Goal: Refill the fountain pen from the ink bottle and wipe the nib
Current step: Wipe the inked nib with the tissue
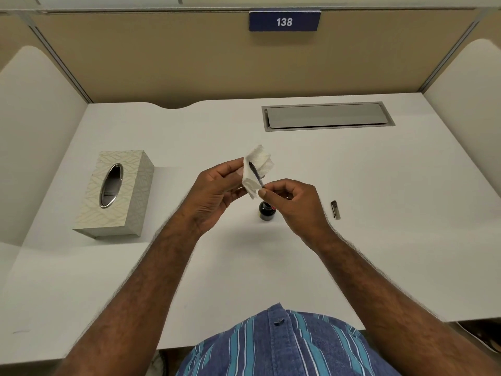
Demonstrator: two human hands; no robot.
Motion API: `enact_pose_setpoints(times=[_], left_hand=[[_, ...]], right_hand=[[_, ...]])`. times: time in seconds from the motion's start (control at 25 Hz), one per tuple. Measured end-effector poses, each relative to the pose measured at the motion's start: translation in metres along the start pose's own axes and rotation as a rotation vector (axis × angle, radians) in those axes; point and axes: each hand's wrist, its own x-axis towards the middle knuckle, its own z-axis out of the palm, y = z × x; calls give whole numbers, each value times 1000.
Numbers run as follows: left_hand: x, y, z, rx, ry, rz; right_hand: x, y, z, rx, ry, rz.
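1. Tissue (257,169), white and folded, was held up by the left hand (214,194) above and a little behind the ink bottle (267,211), the fingers pinched together on its left edge.
2. The fountain pen (255,175), a thin dark section, lay slanted inside the fold of the tissue, its far tip pointing up and away from the bottle; whether the nib touched the paper could not be told.
3. The right hand (295,204) hung just above and to the right of the bottle, thumb and forefinger clamped on the near end of the pen, the other fingers curled in.
4. The ink bottle stood upright on the white desk (352,253) with its mouth uncovered, partly hidden by the right hand.
5. A small dark pen part (335,210) lay flat to the right of the bottle, well apart from it.
6. A patterned tissue box (119,194) sat far to the left of the bottle.
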Motion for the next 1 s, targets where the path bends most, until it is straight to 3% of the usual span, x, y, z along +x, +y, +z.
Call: enact_pose_setpoints(times=[0.24, 1.0], left_hand=[[6, -9, 19, 12, 145, 53], [17, 0, 10, -97, 299, 61]], right_hand=[[-2, -7, 3, -29, 23, -21], [-8, -2, -2, 7, -56, 2]])
